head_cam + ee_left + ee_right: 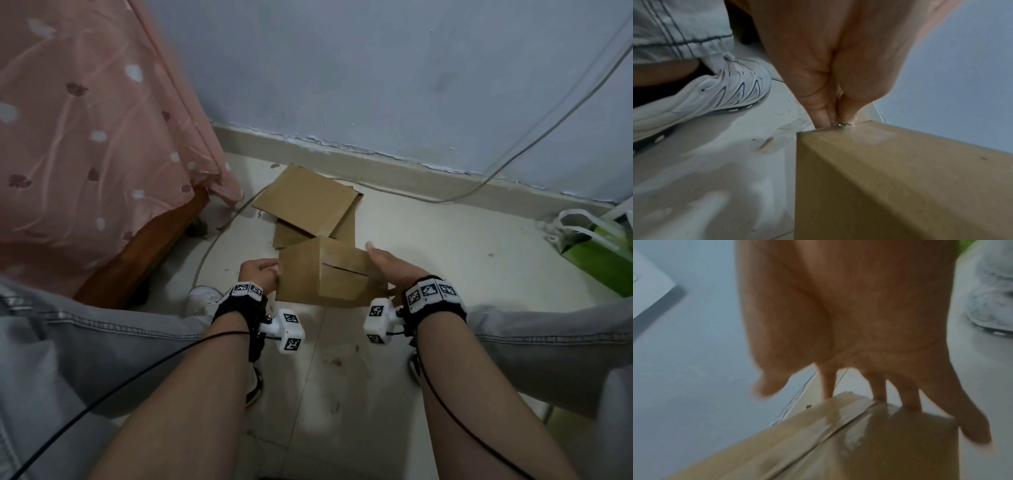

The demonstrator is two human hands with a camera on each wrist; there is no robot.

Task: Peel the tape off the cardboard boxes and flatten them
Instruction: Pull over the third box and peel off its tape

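Observation:
A brown cardboard box (pixel 322 274) is held just above the floor between my knees. My left hand (pixel 265 274) is at its left edge. In the left wrist view, its bunched fingertips (pixel 824 120) pinch the box (pixel 890 178) at its top corner, where a clear tape end glints. Whether they hold tape or cardboard is unclear. My right hand (pixel 383 265) lies over the right end with straight, spread fingers (pixel 910 399), whose tips touch the box (pixel 890 451) beside its taped seam (pixel 828 426). Flattened cardboard (pixel 308 202) lies on the floor behind.
A bed with a pink cover (pixel 85 137) and wooden frame (pixel 144 250) stands at the left. A green bag (pixel 599 253) sits at the right by the wall. A cable (pixel 513 147) runs along the skirting. My white shoes (pixel 705 97) (pixel 992 305) flank the box.

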